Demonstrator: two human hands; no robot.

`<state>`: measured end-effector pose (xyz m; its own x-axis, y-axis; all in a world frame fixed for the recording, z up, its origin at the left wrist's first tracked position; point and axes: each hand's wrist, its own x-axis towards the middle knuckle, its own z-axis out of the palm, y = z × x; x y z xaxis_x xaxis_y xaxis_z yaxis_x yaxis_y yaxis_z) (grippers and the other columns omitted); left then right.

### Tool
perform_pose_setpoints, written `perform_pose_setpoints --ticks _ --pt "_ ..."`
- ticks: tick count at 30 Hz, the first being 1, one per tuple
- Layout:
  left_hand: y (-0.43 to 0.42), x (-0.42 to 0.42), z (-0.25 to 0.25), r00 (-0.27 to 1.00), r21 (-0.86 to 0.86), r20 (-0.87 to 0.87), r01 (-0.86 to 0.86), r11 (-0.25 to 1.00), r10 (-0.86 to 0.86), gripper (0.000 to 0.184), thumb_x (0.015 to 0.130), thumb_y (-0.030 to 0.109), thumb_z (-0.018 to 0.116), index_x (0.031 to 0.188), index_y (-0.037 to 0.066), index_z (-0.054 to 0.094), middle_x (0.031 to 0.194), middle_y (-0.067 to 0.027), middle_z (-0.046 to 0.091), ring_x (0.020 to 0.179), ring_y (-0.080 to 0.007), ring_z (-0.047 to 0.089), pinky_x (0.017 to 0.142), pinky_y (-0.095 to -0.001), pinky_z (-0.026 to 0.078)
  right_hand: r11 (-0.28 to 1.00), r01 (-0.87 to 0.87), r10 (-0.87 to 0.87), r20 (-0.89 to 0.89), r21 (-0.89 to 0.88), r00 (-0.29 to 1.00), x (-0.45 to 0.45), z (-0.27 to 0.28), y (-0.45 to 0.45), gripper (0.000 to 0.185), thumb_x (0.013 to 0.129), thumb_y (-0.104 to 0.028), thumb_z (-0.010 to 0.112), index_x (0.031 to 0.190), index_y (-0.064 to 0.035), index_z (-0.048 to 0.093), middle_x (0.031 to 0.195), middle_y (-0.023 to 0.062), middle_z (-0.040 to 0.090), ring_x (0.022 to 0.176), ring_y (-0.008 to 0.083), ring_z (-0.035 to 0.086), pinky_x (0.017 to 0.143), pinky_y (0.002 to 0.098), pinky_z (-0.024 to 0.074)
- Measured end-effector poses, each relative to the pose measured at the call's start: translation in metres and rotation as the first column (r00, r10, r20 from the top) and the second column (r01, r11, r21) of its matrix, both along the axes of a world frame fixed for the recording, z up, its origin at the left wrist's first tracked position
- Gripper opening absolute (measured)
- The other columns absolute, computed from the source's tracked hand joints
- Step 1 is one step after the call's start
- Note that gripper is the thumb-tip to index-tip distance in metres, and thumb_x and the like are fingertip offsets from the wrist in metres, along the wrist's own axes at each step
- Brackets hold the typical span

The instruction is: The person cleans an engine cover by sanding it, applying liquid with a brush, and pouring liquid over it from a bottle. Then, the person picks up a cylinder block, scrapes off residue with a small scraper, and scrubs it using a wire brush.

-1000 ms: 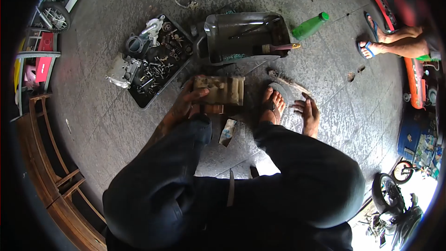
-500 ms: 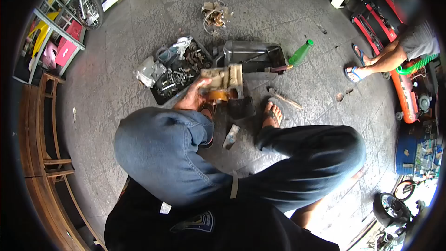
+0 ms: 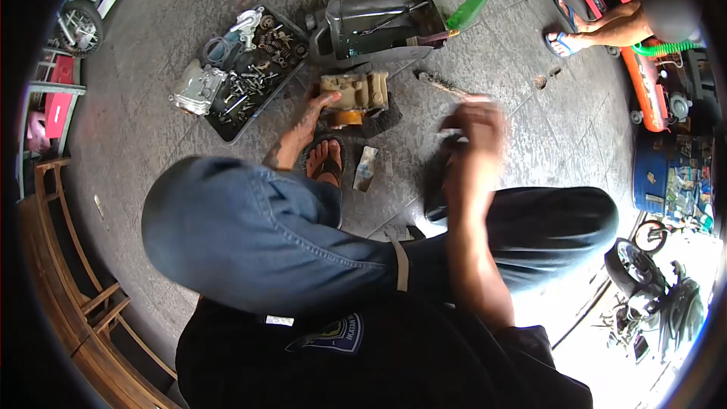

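My left hand [image 3: 322, 104] is closed on the left side of a tan, dirty metal engine part [image 3: 360, 92], with the thumb over its top. A round orange piece [image 3: 348, 118] sits at its lower side. Behind and beneath it is a dark block [image 3: 388, 120], partly hidden. My right hand [image 3: 481, 125] is over the floor to the right, smeared by motion, so its fingers are unclear. Just beyond it lies a thin, worn stick-like tool [image 3: 438, 82], its near end close to the hand.
A black tray [image 3: 235, 125] holds bolts, springs and metal parts. A cut-open dark jerrycan [image 3: 333, 7] stands beyond, beside a green bottle [image 3: 471, 9]. A small packet [image 3: 365, 169] lies between my feet. Another person's sandalled foot [image 3: 562, 43] is at the right.
My right hand has come into view and reached forward on the right. The left hand still grips the engine part. The view has shifted, bringing floor items higher in the picture.
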<state>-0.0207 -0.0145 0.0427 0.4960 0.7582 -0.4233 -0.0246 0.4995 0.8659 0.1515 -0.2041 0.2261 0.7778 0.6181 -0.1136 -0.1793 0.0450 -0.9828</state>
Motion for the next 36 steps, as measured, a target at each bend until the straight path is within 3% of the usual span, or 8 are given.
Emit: perform_pose_setpoints --ticks 2,4,6,10,14,19,25,36 --pt "-0.003 -0.003 -0.006 0.993 -0.023 -0.109 0.033 0.999 -0.035 0.065 0.076 0.025 0.076 0.132 0.004 0.049 0.123 -0.0094 0.058 0.113 -0.0220 0.053 0.101 -0.0374 0.036 0.849 -0.305 0.361 0.054 -0.432 0.931 0.012 -0.090 0.011 0.021 0.096 -0.023 0.055 0.103 -0.0041 0.060 0.084 0.0071 0.066 0.070 0.0201 0.065 0.056 0.0324 0.0494" --pt "0.002 -0.002 -0.028 0.986 -0.063 -0.139 0.081 0.995 -0.089 0.063 0.078 0.024 0.075 0.132 0.004 0.049 0.121 -0.0088 0.059 0.111 -0.0208 0.055 0.100 -0.0362 0.039 0.498 -0.292 0.692 0.171 -0.817 0.702 0.010 -0.170 -0.007 0.025 0.091 -0.026 0.059 0.104 -0.0046 0.061 0.085 0.0119 0.069 0.077 0.0319 0.068 0.066 0.0423 0.0537" --pt "-0.005 0.000 -0.020 0.998 -0.038 -0.059 -0.016 0.999 0.014 0.059 0.079 0.020 0.074 0.131 0.005 0.050 0.121 -0.0092 0.059 0.110 -0.0206 0.055 0.099 -0.0347 0.040 0.149 -0.231 0.857 0.009 -0.962 0.515 -0.007 -0.188 -0.010 0.027 0.087 -0.025 0.061 0.112 -0.0145 0.063 0.096 0.0161 0.067 0.085 0.0357 0.067 0.076 0.0465 0.0541" --pt "-0.001 -0.007 -0.033 0.997 0.003 0.050 0.050 0.999 -0.050 0.062 0.075 0.022 0.074 0.131 0.006 0.051 0.119 -0.0081 0.059 0.114 -0.0223 0.053 0.099 -0.0369 0.041 0.246 -0.097 0.830 0.158 -0.964 0.535 -0.036 -0.240 -0.023 0.035 0.085 -0.026 0.067 0.116 -0.0133 0.058 0.108 0.0139 0.061 0.098 0.0366 0.063 0.082 0.0489 0.0529" --pt "-0.001 -0.012 -0.030 0.993 -0.182 0.115 -0.016 0.983 0.038 0.052 0.078 0.014 0.069 0.127 0.008 0.054 0.115 -0.0063 0.059 0.107 -0.0187 0.056 0.094 -0.0325 0.044 0.406 0.043 0.634 0.315 -0.913 0.706 -0.048 -0.253 -0.028 0.040 0.080 -0.023 0.073 0.113 -0.0101 0.054 0.112 0.0096 0.054 0.112 0.0322 0.055 0.082 0.0475 0.0527" --pt "0.003 -0.017 -0.037 0.991 -0.341 0.079 -0.074 0.937 0.107 0.053 0.080 0.020 0.069 0.129 0.008 0.054 0.117 -0.0063 0.061 0.109 -0.0187 0.058 0.094 -0.0352 0.046 0.430 0.009 0.751 0.363 -0.903 0.551 -0.031 -0.259 -0.044 0.035 0.079 -0.018 0.069 0.111 -0.0107 0.054 0.108 0.0093 0.054 0.106 0.0305 0.056 0.078 0.0445 0.0535" --pt "0.025 0.013 -0.018 0.958 -0.009 0.042 0.284 0.959 -0.283 0.066 0.073 0.023 0.070 0.135 0.011 0.052 0.125 -0.0066 0.056 0.118 -0.0189 0.051 0.102 -0.0329 0.038 0.551 -0.066 0.794 0.498 -0.832 0.349 -0.006 -0.269 -0.053 0.029 0.081 -0.019 0.067 0.105 -0.0086 0.056 0.103 0.0105 0.053 0.100 0.0305 0.057 0.077 0.0427 0.0520" --pt "0.058 0.033 -0.003 0.881 -0.094 -0.088 0.457 0.885 -0.465 0.079 0.077 0.030 0.071 0.148 0.011 0.040 0.138 -0.0051 0.052 0.133 -0.0205 0.040 0.112 -0.0374 0.024 0.562 -0.257 0.827 0.538 -0.787 0.160 0.009 -0.280 -0.057 0.024 0.083 -0.014 0.055 0.106 -0.0081 0.058 0.105 0.0087 0.053 0.108 0.0267 0.053 0.086 0.0404 0.0488"
